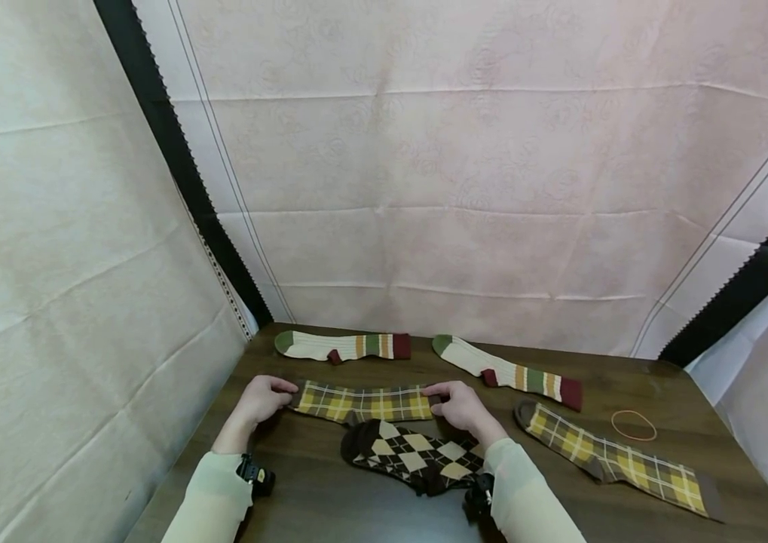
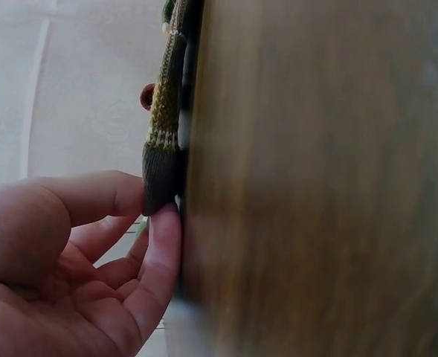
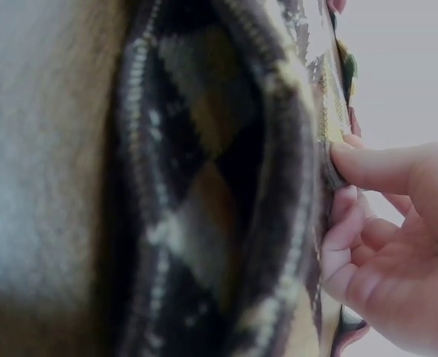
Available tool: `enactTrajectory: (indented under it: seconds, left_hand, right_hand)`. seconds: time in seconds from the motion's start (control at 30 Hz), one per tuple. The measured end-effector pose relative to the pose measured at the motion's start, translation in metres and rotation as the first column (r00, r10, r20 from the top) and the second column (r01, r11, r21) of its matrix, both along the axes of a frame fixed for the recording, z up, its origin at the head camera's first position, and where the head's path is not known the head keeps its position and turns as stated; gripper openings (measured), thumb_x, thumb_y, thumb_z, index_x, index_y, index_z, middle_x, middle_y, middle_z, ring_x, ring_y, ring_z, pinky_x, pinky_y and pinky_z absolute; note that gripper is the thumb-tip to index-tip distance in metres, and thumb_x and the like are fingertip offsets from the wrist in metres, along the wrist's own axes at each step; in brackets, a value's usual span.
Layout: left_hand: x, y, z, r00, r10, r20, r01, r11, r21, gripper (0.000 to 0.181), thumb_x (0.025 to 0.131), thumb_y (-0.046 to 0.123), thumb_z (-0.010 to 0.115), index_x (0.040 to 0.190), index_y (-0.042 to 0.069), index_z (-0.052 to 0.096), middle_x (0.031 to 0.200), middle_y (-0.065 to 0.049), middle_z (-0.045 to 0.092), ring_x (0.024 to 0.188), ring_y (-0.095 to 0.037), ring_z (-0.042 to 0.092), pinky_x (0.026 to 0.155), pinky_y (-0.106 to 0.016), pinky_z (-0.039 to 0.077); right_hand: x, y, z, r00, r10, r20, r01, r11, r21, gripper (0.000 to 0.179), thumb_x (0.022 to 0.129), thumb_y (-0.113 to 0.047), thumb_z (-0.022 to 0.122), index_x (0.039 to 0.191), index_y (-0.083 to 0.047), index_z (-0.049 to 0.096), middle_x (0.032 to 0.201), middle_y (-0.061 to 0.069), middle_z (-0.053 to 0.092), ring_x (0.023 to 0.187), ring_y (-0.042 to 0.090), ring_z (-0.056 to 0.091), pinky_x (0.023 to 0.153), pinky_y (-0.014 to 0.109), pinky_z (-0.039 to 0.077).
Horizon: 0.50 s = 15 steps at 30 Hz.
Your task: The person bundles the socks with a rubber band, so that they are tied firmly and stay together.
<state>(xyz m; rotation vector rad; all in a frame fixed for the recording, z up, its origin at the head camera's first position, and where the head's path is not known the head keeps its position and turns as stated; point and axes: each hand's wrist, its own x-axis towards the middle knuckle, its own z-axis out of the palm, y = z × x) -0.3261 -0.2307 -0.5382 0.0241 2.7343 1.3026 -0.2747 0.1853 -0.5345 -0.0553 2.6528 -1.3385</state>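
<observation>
Pinches the middle plaid sock [image 1: 377,405] by toe with left hand [image 1: 265,398] and by cuff with right hand [image 1: 463,407], presumably to keep it straight.

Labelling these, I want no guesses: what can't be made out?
Head view: right end of the argyle sock, hidden by the right forearm.
Head view: near edge of the table, cut off by the frame.
Right wrist view: most of the held plaid sock, blocked by the argyle sock.
Left wrist view: fine table grain, blurred.
</observation>
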Motion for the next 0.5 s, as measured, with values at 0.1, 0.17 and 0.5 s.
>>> enactTrajectory:
  seconds: [0.1, 0.17, 0.5]
  left_hand:
    - [0.0021, -0.0008, 0.0, 1.0, -0.005, -0.005, 0.006, 1.0, 0.021, 0.019, 0.097, -0.002, 0.07, 0.112, -0.002, 0.081, 0.122, -0.023, 0.072, 0.084, -0.02, 0.066, 0.071, -0.034, 0.054]
    - [0.0029, -0.0013, -0.0002, 1.0, -0.007, -0.002, 0.007, 0.999, 0.04, 0.019, 0.097, -0.002, 0.07, 0.113, -0.003, 0.081, 0.124, -0.024, 0.071, 0.086, -0.02, 0.067, 0.072, -0.034, 0.055]
    - [0.0026, -0.0011, -0.0026, 0.999, 0.044, 0.007, -0.045, 0.988, 0.151, 0.019, 0.097, 0.001, 0.072, 0.113, 0.0, 0.082, 0.129, -0.021, 0.071, 0.101, -0.024, 0.066, 0.074, -0.031, 0.058]
  right_hand:
    - [0.0006, 0.0012, -0.002, 1.0, -0.004, 0.001, 0.004, 1.0, -0.007, 0.037, 0.098, 0.004, 0.071, 0.13, -0.013, 0.078, 0.145, 0.017, 0.064, 0.137, 0.043, 0.054, 0.099, 0.053, 0.051]
    - [0.0007, 0.0017, -0.0027, 1.0, -0.008, 0.0, 0.008, 1.0, -0.013, 0.037, 0.098, 0.003, 0.071, 0.13, -0.013, 0.079, 0.145, 0.017, 0.064, 0.139, 0.044, 0.053, 0.102, 0.056, 0.05]
    - [0.0, 0.0074, 0.0009, 0.999, 0.002, -0.036, -0.004, 0.999, -0.038, 0.032, 0.101, -0.002, 0.07, 0.131, -0.011, 0.078, 0.143, 0.016, 0.066, 0.136, 0.042, 0.056, 0.1, 0.055, 0.053]
